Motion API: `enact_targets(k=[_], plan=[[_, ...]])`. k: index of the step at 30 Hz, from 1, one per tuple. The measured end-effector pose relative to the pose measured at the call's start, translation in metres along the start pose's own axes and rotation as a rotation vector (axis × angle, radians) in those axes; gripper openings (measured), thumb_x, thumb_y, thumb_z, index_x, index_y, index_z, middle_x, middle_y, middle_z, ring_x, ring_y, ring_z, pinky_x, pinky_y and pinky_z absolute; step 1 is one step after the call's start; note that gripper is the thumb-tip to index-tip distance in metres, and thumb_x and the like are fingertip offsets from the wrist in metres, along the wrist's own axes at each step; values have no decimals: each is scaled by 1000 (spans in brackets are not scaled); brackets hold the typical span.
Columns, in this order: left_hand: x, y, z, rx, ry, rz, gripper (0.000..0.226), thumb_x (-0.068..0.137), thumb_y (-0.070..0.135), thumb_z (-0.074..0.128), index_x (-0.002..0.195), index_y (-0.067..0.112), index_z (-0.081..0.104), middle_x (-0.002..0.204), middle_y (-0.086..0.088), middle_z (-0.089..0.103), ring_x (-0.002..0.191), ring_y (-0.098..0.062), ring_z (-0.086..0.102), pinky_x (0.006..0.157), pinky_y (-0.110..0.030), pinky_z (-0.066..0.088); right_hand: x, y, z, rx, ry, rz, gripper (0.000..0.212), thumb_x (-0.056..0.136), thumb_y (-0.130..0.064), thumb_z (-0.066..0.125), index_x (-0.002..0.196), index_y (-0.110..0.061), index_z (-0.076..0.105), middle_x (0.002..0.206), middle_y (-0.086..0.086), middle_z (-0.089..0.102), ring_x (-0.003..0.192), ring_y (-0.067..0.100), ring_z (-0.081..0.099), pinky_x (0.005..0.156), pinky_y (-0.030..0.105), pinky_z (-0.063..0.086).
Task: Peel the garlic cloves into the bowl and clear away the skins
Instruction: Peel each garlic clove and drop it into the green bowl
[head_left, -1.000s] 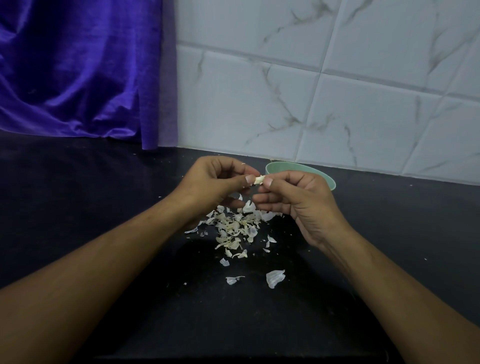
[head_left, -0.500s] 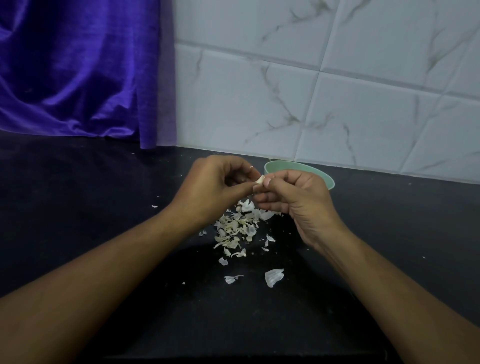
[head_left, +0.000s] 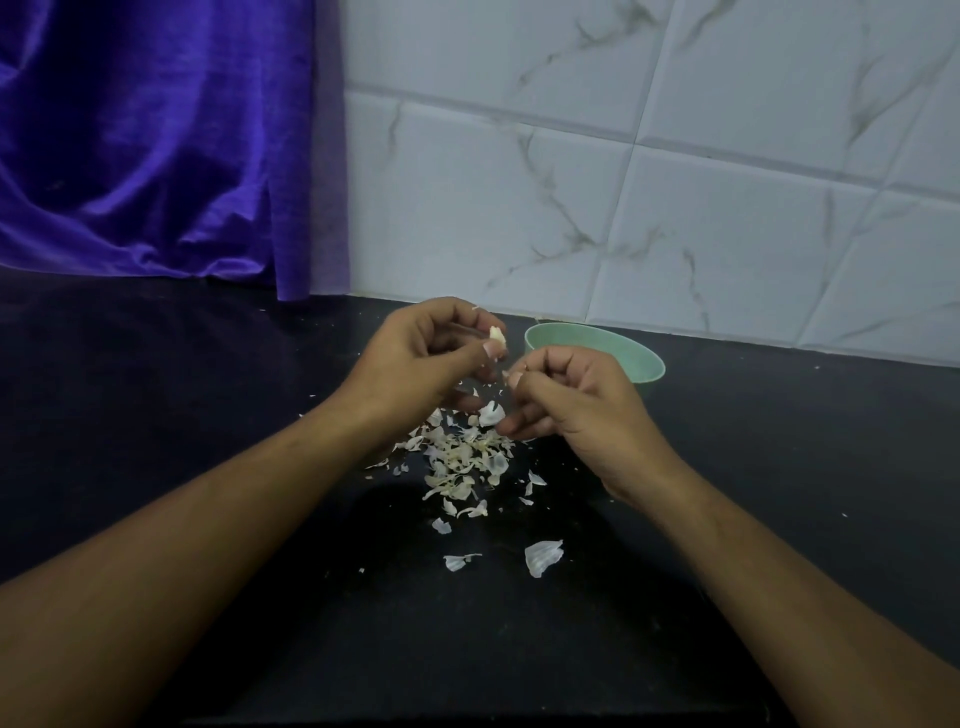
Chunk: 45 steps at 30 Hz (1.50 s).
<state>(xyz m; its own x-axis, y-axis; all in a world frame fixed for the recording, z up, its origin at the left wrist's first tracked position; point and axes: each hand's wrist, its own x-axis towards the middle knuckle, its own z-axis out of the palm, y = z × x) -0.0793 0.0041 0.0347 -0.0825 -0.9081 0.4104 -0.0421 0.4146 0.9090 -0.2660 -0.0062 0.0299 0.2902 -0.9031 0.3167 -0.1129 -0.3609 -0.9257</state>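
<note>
Pale small garlic clove (head_left: 497, 336) is sitting pinched in the left hand (head_left: 415, 364); the right hand (head_left: 576, 400) is nipping papery skin (head_left: 505, 373), best pulled gently.

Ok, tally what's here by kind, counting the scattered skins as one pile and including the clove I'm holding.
Green bowl: 1
Garlic clove: 1
Pile of skins: 1
Total: 3
</note>
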Motion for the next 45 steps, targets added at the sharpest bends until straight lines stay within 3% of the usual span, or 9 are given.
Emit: enact_targets(k=[4, 7, 10, 14, 19, 23, 27, 35, 45], plan=[[0, -1, -2, -44, -8, -53, 15, 95, 10, 72, 109, 5, 69, 99, -21, 73, 87, -19, 71, 69, -35, 63, -1, 0, -1, -88, 25, -94, 16, 100, -21, 69, 90, -8, 73, 79, 3, 76, 75, 24, 75, 70, 37, 61], [0, -2, -1, -55, 2, -66, 14, 94, 10, 73, 106, 5, 70, 89, -7, 70, 83, -15, 70, 72, -38, 64, -3, 0, -2, -71, 49, -120, 15, 90, -7, 78, 92, 1, 65, 75, 6, 75, 71, 21, 72, 71, 40, 62], [-1, -2, 0, -22, 1, -50, 14, 93, 10, 75, 105, 5, 70, 90, -12, 70, 82, -19, 71, 73, -44, 64, -3, 0, 0, -20, 73, -159, 25, 86, 4, 79, 102, -1, 60, 87, 14, 73, 70, 33, 75, 71, 46, 63], [-1, -4, 0, 56, -10, -16, 14, 92, 12, 78, 102, 7, 70, 89, -20, 75, 80, -26, 73, 77, -56, 61, -1, 1, 3, -37, 79, -212, 25, 84, 6, 79, 102, -5, 66, 89, 14, 76, 68, 30, 75, 66, 34, 62], [1, -5, -2, 65, 13, 0, 9, 90, 11, 78, 99, 9, 77, 89, -13, 79, 82, -24, 75, 71, -42, 62, -1, 3, 2, -4, 113, -215, 18, 87, 2, 77, 101, -4, 69, 83, 18, 76, 73, 29, 77, 69, 38, 64], [1, -4, -2, 144, 36, 33, 5, 92, 12, 77, 96, 10, 77, 84, -10, 79, 75, -20, 74, 76, -53, 62, -1, 3, 3, -6, 111, -196, 19, 87, 1, 79, 103, -6, 71, 84, 17, 76, 78, 31, 78, 74, 45, 65], [1, -7, -3, 232, 24, 127, 6, 92, 14, 78, 94, 17, 73, 83, -8, 77, 79, -33, 75, 75, -62, 61, 0, 2, 4, 26, 107, -160, 17, 86, 1, 79, 101, -3, 72, 84, 20, 76, 77, 31, 77, 75, 46, 65], [3, -6, -10, 363, -51, 254, 10, 93, 20, 76, 91, 26, 68, 83, 0, 69, 78, -34, 72, 65, -58, 61, -1, -2, -1, 200, -24, -32, 15, 89, 1, 72, 104, 3, 72, 87, 13, 79, 76, 25, 77, 69, 32, 65], [5, -6, -16, 419, -140, 264, 6, 97, 28, 70, 95, 23, 66, 85, -1, 71, 80, -29, 72, 70, -56, 61, -3, -4, -2, 312, -87, 91, 30, 78, -11, 76, 105, 3, 72, 93, 20, 77, 79, 25, 77, 71, 31, 65]])
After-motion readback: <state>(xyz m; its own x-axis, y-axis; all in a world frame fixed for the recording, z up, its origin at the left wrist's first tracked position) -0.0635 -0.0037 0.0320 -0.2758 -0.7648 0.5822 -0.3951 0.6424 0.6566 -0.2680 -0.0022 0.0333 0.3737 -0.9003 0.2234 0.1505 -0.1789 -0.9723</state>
